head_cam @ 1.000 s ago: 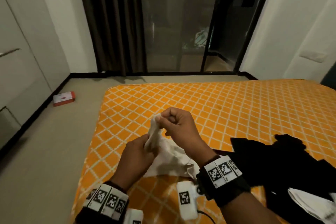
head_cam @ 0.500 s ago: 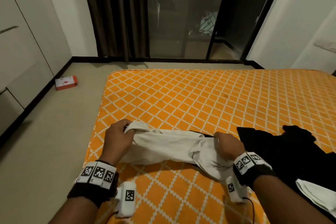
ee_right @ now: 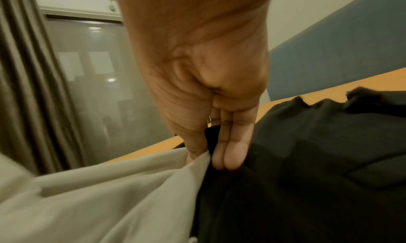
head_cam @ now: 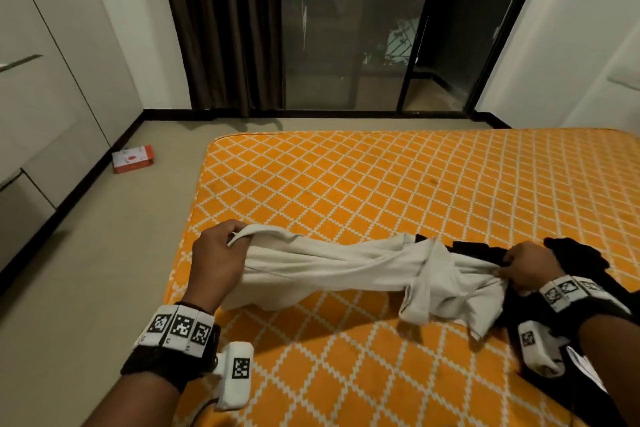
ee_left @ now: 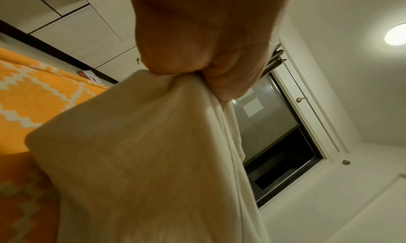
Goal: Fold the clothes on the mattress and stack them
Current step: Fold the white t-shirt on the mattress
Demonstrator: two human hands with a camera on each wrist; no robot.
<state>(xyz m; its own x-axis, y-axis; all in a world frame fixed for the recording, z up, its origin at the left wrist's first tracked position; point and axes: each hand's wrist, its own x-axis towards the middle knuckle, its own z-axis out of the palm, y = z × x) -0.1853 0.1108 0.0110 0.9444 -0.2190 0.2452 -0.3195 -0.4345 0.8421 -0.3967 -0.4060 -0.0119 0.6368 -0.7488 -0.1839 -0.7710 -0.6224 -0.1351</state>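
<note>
The left hand [head_cam: 216,262] grips one end of the white garment [head_cam: 339,267] at nine o'clock; the right hand [head_cam: 526,265] pinches the other end at three. It hangs twisted just above the orange mattress [head_cam: 381,191]. Best to untwist it, pull evenly and lay it flat. Soft, limp knit; black clothes [head_cam: 585,263] lie crumpled beneath the right hand.

Each bare forearm wears a black wrist strap [head_cam: 162,362] topped by a white band of square black-and-white coded markers [head_cam: 178,328], with a small white camera block [head_cam: 235,378] bearing one more marker and a thin black cable.
</note>
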